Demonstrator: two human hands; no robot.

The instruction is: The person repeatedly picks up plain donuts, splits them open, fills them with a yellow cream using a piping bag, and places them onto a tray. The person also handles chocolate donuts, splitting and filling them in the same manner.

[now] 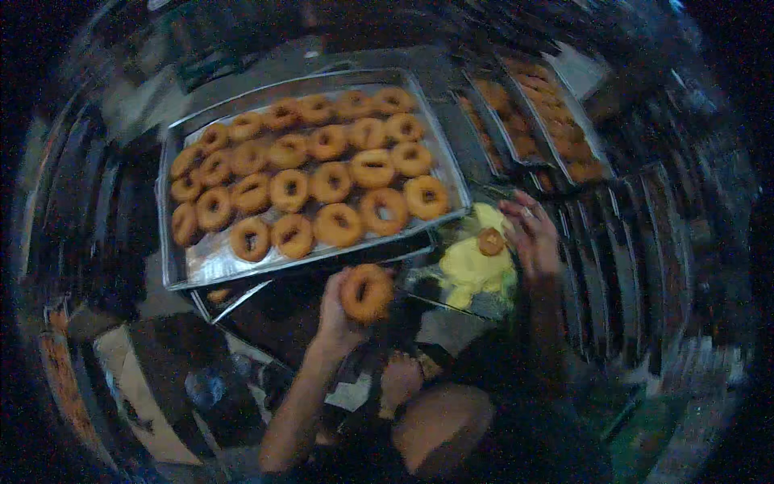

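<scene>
A browned ring doughnut (367, 293) is held in my left hand (341, 317), just below the near edge of a metal tray. Rows of similar ring doughnuts (338, 224) fill much of that rimmed sheet tray (208, 272). To its right is a pale yellow creamy mass (474, 266), apparently in or on a clear container or sheet. A small brown ring-shaped piece (491, 241) rests on the yellow mass. My right hand (532, 230), wearing a ring, is at the right side of it with fingers apart and nothing visible in them.
More narrow trays of browned doughnuts (553, 121) stand at the back right. Dark upright slats (611, 278) line the right side. A cardboard piece (154, 399) lies at lower left. Blurred bare skin (447, 417) shows at the bottom; which limb, I cannot tell.
</scene>
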